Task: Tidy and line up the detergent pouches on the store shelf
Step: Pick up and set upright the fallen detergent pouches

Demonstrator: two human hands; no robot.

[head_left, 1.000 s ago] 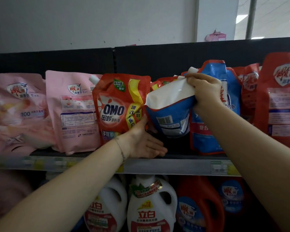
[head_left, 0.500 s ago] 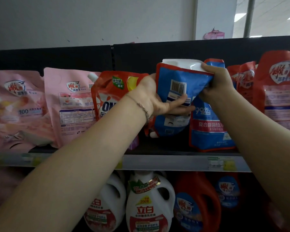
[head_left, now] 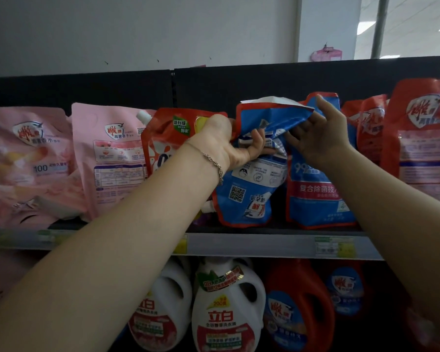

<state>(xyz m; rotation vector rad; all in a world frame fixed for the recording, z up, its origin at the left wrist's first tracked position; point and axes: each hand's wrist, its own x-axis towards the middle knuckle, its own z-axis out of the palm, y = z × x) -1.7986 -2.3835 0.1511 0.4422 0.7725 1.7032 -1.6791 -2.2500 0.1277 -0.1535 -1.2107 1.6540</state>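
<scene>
A blue and red detergent pouch (head_left: 252, 184) stands upside down on the upper shelf, its white bottom gusset facing up. My left hand (head_left: 229, 146) grips its left side, fingers curled into the crumpled upper part. My right hand (head_left: 315, 133) pinches the pouch's upper right edge between thumb and fingers. Another blue pouch (head_left: 315, 199) stands upright just to the right, partly behind my right hand. A red OMO pouch (head_left: 168, 138) stands to the left, partly covered by my left wrist. Two pink pouches (head_left: 112, 158) fill the left end.
Red pouches (head_left: 422, 138) stand at the right end of the shelf. The shelf's front rail (head_left: 264, 246) carries price labels. Below it stand white detergent jugs (head_left: 226, 311) and red jugs (head_left: 297, 306). A black back panel (head_left: 239, 85) closes the shelf behind.
The blue pouch has dropped lower and its spout end now rests near the shelf. My left hand kept its grip on it; my right hand shifted to the upper right edge.
</scene>
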